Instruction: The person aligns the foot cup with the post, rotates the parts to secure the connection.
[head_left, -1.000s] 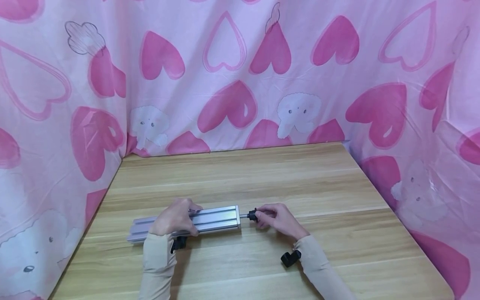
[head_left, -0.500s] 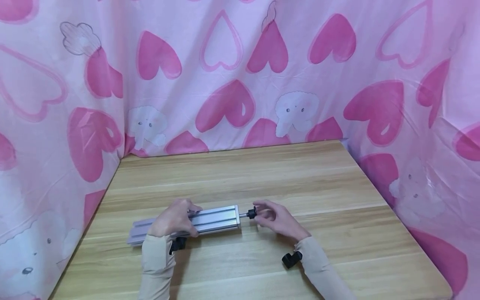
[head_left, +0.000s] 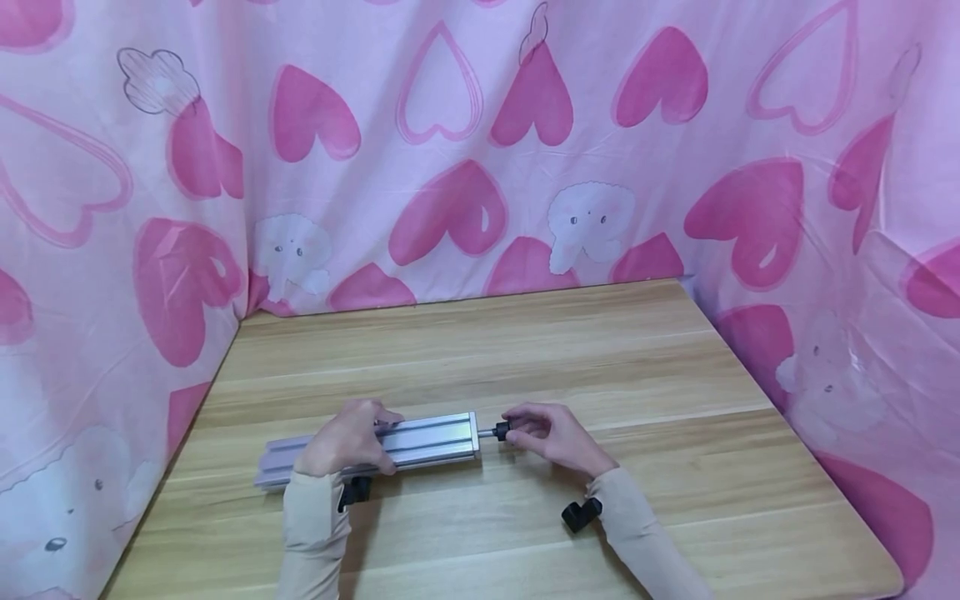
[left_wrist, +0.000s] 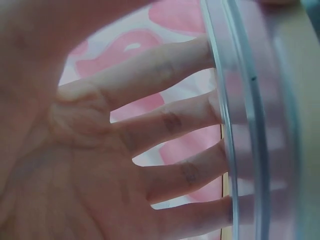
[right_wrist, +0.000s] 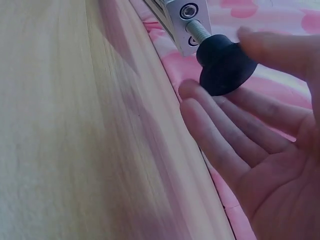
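Observation:
A silver aluminium profile [head_left: 433, 437] with long grooves lies sideways over the table. My left hand [head_left: 341, 443] grips it from above, thumb on the near side and fingers on the far side; in the left wrist view the fingertips press against its grooved face. From the profile's right end plate [right_wrist: 175, 22] sticks out a threaded rod [right_wrist: 199, 31] with a black levelling foot [right_wrist: 227, 67] at its tip. My right hand [head_left: 558, 435] pinches the foot's wide rim between thumb and fingers, the other fingers spread loosely below it.
The wooden tabletop [head_left: 480, 350] carries the work. Pink heart-patterned curtains [head_left: 450, 200] enclose it at the back and both sides. A black wrist mount [head_left: 581, 515] sits by the right sleeve, another mount [head_left: 354, 493] by the left.
My right fingers held the foot, spread off its rim half a second ago, and have now closed on it again. The left hand and profile stay in place.

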